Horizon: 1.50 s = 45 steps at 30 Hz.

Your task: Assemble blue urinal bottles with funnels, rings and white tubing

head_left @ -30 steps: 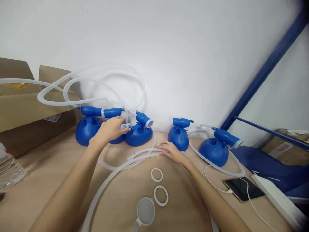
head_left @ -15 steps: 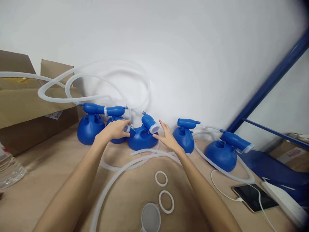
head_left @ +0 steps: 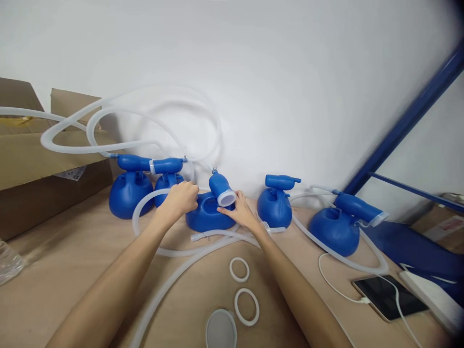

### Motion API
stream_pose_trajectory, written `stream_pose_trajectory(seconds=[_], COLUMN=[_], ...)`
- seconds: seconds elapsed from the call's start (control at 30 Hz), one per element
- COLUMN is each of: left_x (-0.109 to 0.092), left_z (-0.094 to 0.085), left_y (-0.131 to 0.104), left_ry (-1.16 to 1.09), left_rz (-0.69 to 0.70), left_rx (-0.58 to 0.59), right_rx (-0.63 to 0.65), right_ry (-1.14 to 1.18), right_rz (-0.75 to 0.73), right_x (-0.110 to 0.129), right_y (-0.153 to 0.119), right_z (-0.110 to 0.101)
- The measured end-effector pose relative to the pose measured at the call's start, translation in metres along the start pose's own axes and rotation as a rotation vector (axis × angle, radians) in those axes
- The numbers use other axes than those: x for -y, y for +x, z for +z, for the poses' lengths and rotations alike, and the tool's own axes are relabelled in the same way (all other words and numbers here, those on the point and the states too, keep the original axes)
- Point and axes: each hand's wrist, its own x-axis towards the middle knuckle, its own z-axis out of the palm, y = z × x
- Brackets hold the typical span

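Head view: saw on the table [head_left: 65, 270] the blue bottle [head_left: 203, 221]; curled the left hand [head_left: 181, 195] beside it, grip unclear; grasped with the right hand [head_left: 240, 211] the white-rimmed spout [head_left: 219, 185]. Risked tipping by snagging the hose end [head_left: 198, 237].

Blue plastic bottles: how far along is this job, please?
Looks done: the rightmost blue plastic bottle, with translucent hose and cap fitted. In hand: the middle blue plastic bottle, touched by the right hand. Apparently left: the blue plastic bottle between them, its spout hoseless, and two loose white rings.
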Motion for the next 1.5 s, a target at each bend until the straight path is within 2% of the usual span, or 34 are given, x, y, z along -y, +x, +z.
stream_pose_trajectory(seconds=[0.13, 0.27, 0.4, 0.53, 0.8, 0.97, 1.1, 1.23, 1.37, 1.5], left_x=[-0.001, 0.001, 0.005, 0.007, -0.012, -0.012, -0.008, 0.005, 0.015, 0.008], left_z=[0.004, 0.007, 0.009, 0.009, 0.021, 0.025, 0.02, 0.009, 0.002, 0.002], left_y=[-0.001, -0.002, -0.003, -0.003, -0.004, -0.002, -0.002, -0.009, -0.018, -0.018], left_ry=[0.042, 0.086, 0.106, 0.101, 0.139, 0.139, 0.115, 0.123, 0.133, 0.123], left_rz=[0.035, 0.08, 0.111, 0.126, 0.047, 0.029, -0.012, -0.074, -0.187, -0.225], left_rx=[-0.017, -0.031, -0.038, -0.031, -0.084, -0.116, -0.145, -0.164, -0.076, -0.046], right_rx=[0.007, -0.006, 0.02, 0.028, 0.024, 0.025, 0.019, 0.02, 0.018, 0.014], right_ry=[-0.001, 0.112, 0.223, 0.216, 0.212, 0.205, 0.188, 0.18, 0.178, 0.173], right_rz=[0.006, -0.033, -0.04, -0.033, -0.047, -0.051, -0.046, -0.045, -0.037, -0.026], right_x=[-0.004, -0.005, -0.005, -0.006, -0.01, -0.009, -0.008, -0.008, -0.007, -0.007], right_y=[-0.001, -0.001, 0.0, 0.0, 0.001, 0.001, 0.0, -0.001, -0.001, -0.001], right_z=[0.008, 0.014, 0.015, 0.013, 0.015, 0.014, 0.014, 0.013, 0.013, 0.014])
